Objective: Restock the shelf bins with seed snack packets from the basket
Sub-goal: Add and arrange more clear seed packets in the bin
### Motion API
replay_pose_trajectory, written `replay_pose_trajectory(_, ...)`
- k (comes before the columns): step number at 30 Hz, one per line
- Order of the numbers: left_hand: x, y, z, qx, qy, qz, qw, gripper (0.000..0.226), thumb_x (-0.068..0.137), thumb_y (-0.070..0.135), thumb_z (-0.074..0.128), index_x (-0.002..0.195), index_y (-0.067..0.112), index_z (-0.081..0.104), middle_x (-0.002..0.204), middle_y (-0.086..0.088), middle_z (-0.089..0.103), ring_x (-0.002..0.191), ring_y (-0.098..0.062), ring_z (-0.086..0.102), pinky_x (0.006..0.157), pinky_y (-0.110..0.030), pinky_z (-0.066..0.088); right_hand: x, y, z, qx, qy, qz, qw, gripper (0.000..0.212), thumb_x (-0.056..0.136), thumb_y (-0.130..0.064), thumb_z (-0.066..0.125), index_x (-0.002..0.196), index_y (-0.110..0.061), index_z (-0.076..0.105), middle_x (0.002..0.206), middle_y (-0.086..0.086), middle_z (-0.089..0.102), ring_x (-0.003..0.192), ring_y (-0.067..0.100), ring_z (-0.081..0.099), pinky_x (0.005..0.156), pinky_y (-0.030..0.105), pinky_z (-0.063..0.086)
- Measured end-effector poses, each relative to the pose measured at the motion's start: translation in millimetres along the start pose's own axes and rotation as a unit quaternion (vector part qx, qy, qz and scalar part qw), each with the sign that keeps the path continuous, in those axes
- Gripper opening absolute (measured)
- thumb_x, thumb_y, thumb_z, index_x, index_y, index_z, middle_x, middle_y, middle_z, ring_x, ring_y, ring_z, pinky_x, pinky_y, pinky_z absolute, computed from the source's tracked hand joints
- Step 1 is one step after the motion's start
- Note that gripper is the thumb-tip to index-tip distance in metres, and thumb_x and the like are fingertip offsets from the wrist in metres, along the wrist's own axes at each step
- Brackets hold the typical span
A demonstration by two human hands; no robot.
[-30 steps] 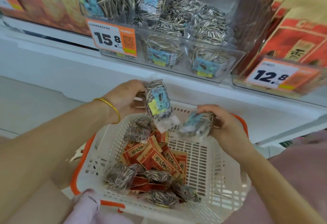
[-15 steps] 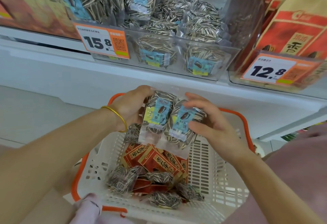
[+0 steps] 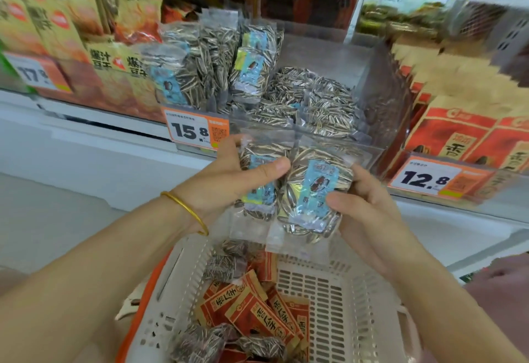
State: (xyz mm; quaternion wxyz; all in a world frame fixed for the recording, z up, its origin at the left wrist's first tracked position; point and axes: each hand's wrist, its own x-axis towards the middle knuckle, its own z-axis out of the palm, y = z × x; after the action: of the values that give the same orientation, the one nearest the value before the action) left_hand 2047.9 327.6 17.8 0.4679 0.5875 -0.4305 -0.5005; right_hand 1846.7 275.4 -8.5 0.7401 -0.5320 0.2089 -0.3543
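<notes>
while clamped side by side, two clear film packets of striped seeds w/ blue labels: prob light, soft, slippery, contents shifting. left hand wrapped round one, right hand round the other. best gripped mid-body, thumb across label, not by thin end flaps. just in front of clear acrylic shelf bin, above white slotted plastic basket w/ orange rim.

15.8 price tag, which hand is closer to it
Left. The left hand, gripping a seed packet, is just below and right of the 15.8 price tag, close by its corner. The right hand holds a second seed packet farther right.
</notes>
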Motion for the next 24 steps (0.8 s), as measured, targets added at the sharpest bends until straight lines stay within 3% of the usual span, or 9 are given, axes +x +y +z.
replay_pose_trajectory(5,5.7,27.5,-5.3,-0.080,0.075,-0.018,0.994,0.107,0.051,0.063,0.068,0.139,0.032,0.016,0.138,0.005,0.032,0.125,-0.019,0.043,0.102,-0.047,0.041,31.2,-25.8,22.1,-0.004,-0.023,-0.024,0.999,0.072,0.062,-0.011,0.080,0.128,-0.003,0.052,0.119,0.018,0.064,0.106,0.031,0.063,0.085,0.039,0.055)
replay_pose_trajectory(7,6.4,37.7,-2.1,-0.091,0.073,0.003,0.993,0.106,0.050,0.072,0.073,0.131,0.023,0.027,0.118,0.001,0.050,0.099,-0.009,0.060,0.082,-0.033,0.053,42.4,-32.2,35.9,-0.075,-0.026,-0.034,0.996,0.059,0.068,-0.006,0.075,0.123,-0.008,0.055,0.115,0.012,0.066,0.104,0.027,0.063,0.083,0.036,0.054)
replay_pose_trajectory(9,7.7,49.9,0.1,-0.059,0.075,0.038,0.995,0.089,0.057,0.066,0.063,0.124,0.015,0.036,0.094,0.005,0.052,0.076,-0.001,0.057,0.062,-0.019,0.049,55.4,-39.0,46.3,-0.091,-0.035,-0.025,0.995,0.050,0.073,-0.005,0.065,0.120,-0.018,0.056,0.114,0.007,0.066,0.104,0.024,0.063,0.083,0.040,0.055)
replay_pose_trajectory(15,22.2,70.8,-24.7,0.109,0.135,0.175,0.969,0.053,0.090,0.050,0.045,0.130,0.017,0.035,0.094,0.010,0.052,0.077,0.005,0.055,0.066,-0.006,0.044,112.6,-71.3,57.1,-0.090,0.026,-0.033,0.995,0.051,0.069,-0.010,0.058,0.118,-0.020,0.051,0.115,0.014,0.062,0.099,0.031,0.061,0.090,0.058,0.047)
replay_pose_trajectory(17,20.2,60.4,-33.0,0.252,0.203,0.271,0.906,0.044,0.095,0.035,0.047,0.132,0.011,0.041,0.109,0.004,0.054,0.098,-0.007,0.054,0.082,-0.014,0.041,138.7,-71.0,52.3,-0.071,0.070,0.002,0.995,0.050,0.068,-0.013,0.058,0.117,-0.018,0.049,0.122,0.017,0.060,0.108,0.036,0.060,0.091,0.064,0.044)
replay_pose_trajectory(19,18.1,51.2,-44.6,0.440,0.299,0.364,0.764,0.023,0.090,0.019,0.052,0.110,0.009,0.057,0.108,-0.008,0.056,0.100,-0.026,0.050,0.083,-0.031,0.038,160.9,-62.8,51.5,-0.066,0.098,0.063,0.991,0.065,0.064,-0.018,0.060,0.126,-0.012,0.044,0.129,0.019,0.055,0.117,0.040,0.055,0.088,0.062,0.047)
replay_pose_trajectory(21,22.5,43.9,-59.9,0.539,0.365,0.390,0.652,0.021,0.078,0.009,0.053,0.096,0.009,0.062,0.109,-0.013,0.057,0.101,-0.032,0.045,0.082,-0.040,0.035,176.9,-52.3,54.6,-0.067,0.092,0.087,0.990,0.050,0.070,-0.016,0.060,0.117,-0.010,0.047,0.113,0.015,0.058,0.104,0.033,0.057,0.079,0.047,0.050)
replay_pose_trajectory(23,28.1,42.7,-71.5,0.550,0.388,0.373,0.639,0.026,0.074,0.005,0.053,0.099,0.009,0.062,0.119,-0.016,0.054,0.110,-0.032,0.040,0.089,-0.044,0.034,189.4,-45.1,55.2,-0.086,0.095,0.071,0.989,0.017,0.081,-0.007,0.054,0.093,-0.017,0.046,0.099,0.011,0.053,0.093,0.026,0.050,0.074,0.042,0.043)
replay_pose_trajectory(24,30.9,42.9,-75.1,0.546,0.389,0.367,0.644,0.029,0.074,0.005,0.053,0.101,0.009,0.061,0.123,-0.017,0.053,0.113,-0.033,0.038,0.091,-0.046,0.034,196.2,-43.3,52.9,-0.096,0.094,0.063,0.989,0.018,0.083,-0.005,0.052,0.088,-0.020,0.044,0.100,0.011,0.051,0.091,0.025,0.049,0.073,0.042,0.042)
